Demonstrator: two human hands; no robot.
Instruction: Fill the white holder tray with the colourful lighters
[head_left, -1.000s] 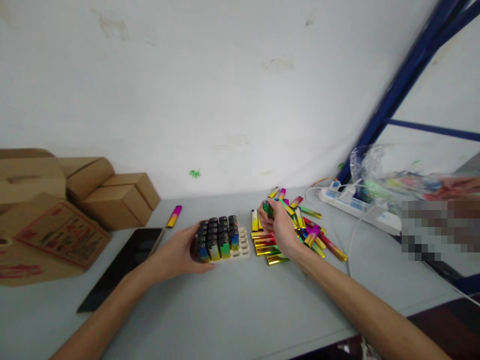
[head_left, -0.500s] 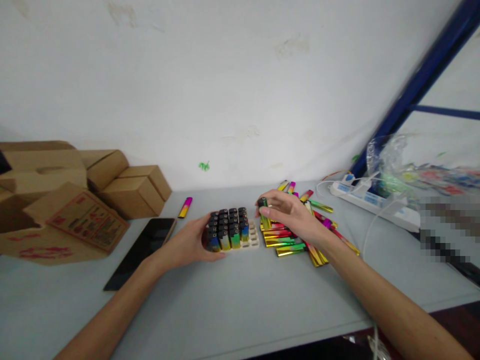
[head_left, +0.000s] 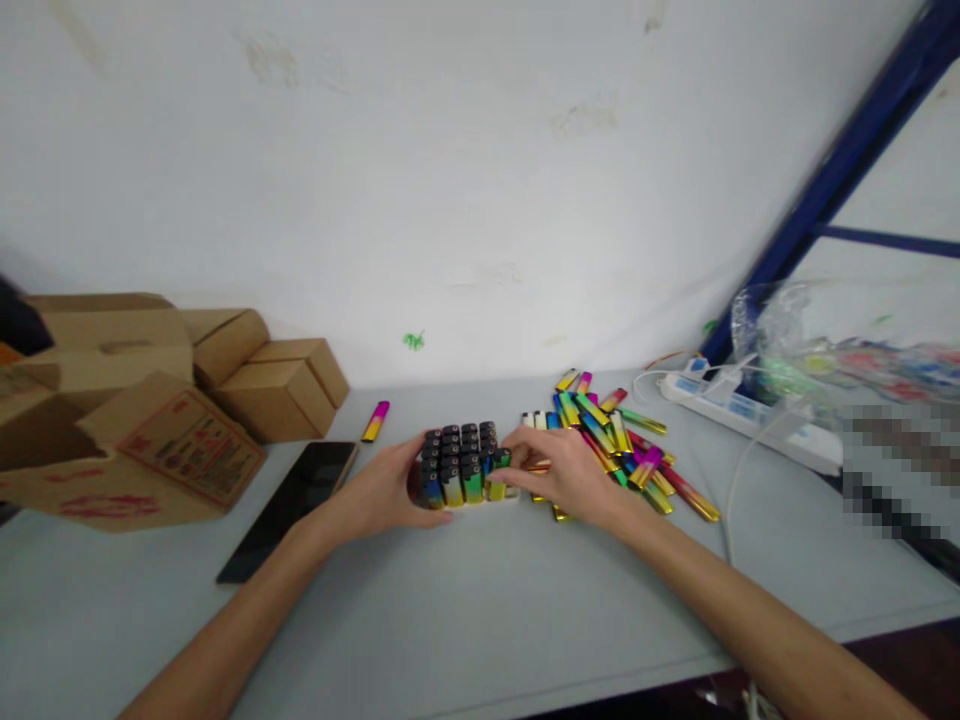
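Several lighters (head_left: 452,465) with black tops and shiny coloured bodies stand upright in rows in a cream tray (head_left: 513,497). My left hand (head_left: 386,490) is wrapped around the left end of this block, thumb along the front and fingers behind. At the front right of the rows, my right hand (head_left: 559,470) pinches a green-and-yellow lighter (head_left: 496,482) by its upper part. It is upright over the tray; whether its base is fully seated I cannot tell. Beside and behind my right hand lies a loose pile of metallic coloured lighters (head_left: 600,430), partly covered by the hand.
A single purple-and-yellow lighter (head_left: 376,421) lies behind the tray. To the left are a dark phone or tablet (head_left: 296,505) and cardboard boxes (head_left: 285,390). A white power strip (head_left: 750,420) with cables and a clear plastic bag (head_left: 780,320) are at the right.
My right hand has moved left and down from above the pile, bringing the green-and-yellow lighter to the tray's front right. More of the pile shows. My left hand keeps its hold.
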